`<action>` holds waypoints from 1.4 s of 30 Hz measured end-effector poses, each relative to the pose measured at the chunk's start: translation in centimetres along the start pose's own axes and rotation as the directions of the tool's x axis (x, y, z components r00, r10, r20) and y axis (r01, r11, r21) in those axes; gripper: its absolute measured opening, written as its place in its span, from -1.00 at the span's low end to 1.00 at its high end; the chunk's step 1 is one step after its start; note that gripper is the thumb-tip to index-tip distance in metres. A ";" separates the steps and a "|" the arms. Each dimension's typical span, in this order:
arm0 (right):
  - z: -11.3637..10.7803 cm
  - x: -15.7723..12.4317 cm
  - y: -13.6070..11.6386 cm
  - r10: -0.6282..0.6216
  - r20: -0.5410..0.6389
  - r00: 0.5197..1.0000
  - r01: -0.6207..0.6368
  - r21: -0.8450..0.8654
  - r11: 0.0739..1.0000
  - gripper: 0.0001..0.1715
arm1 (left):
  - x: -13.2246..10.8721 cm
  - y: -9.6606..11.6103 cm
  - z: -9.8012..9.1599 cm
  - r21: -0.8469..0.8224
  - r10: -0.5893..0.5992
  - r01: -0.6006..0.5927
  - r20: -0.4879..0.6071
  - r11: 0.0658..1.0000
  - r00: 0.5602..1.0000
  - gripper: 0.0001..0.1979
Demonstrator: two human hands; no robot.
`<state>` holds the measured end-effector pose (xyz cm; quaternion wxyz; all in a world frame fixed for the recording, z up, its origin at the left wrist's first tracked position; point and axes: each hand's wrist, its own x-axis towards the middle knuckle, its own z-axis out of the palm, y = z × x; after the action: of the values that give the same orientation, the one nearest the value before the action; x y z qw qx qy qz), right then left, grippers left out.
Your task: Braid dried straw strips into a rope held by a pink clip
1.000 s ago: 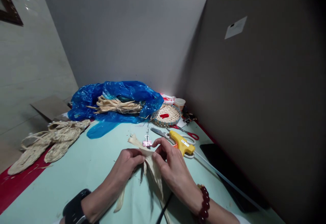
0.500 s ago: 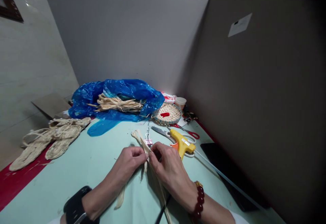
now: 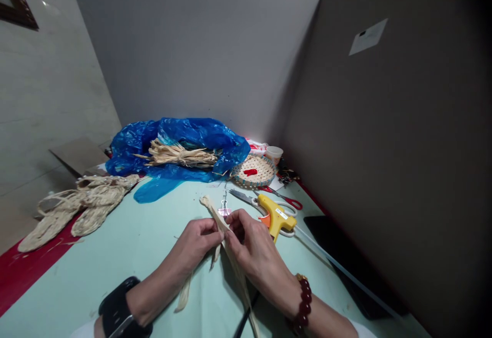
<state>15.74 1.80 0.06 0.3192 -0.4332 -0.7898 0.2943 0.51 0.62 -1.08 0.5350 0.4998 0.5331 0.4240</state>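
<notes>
Pale dried plant-fibre strips [image 3: 215, 215] run between my two hands, with a knotted end pointing away and long tails hanging toward me. My left hand [image 3: 200, 240] pinches the strips from the left, thumb against forefinger. From the right, my right hand [image 3: 249, 240] grips them just beside the left fingertips, its own fingers curled and partly hidden. A pink binder clip [image 3: 224, 212] stands right behind the strips; whether it holds their end I cannot tell. One loose tail [image 3: 184, 294] hangs below my left wrist.
A yellow glue gun [image 3: 275, 216] and scissors [image 3: 246, 197] lie just right of my right hand, red-handled scissors [image 3: 294, 203] behind. A blue plastic bag [image 3: 184, 127] with a fibre bundle [image 3: 180, 154], a woven basket [image 3: 263, 176] and a paper cup [image 3: 274, 153] stand behind. Woven sandals [image 3: 96, 210] lie left.
The strips shift slightly between my fingers, and my right fingers reach a little higher along them. Both hands keep their pinch. The whole view has moved slightly.
</notes>
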 end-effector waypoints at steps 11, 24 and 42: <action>0.2 -0.5 0.0 0.014 0.004 1.000 -0.015 0.053 0.998 -0.87 | 0.2 -0.7 -0.2 -0.029 0.021 -0.020 0.019 0.999 1.000 -0.89; -0.1 -0.7 -0.1 -0.019 0.048 0.999 0.020 -0.017 1.000 -0.80 | 0.0 0.4 0.1 0.033 0.049 -0.049 -0.004 0.998 0.999 -0.84; 0.7 -0.6 -0.2 0.016 -0.099 0.995 -0.014 0.024 1.000 -0.87 | -0.1 0.6 0.4 0.128 0.041 -0.031 -0.080 0.991 0.996 -0.94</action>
<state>15.39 1.13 -0.37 0.3607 -0.4494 -0.7663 0.2840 0.92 0.59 -0.54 0.4721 0.5243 0.5713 0.4194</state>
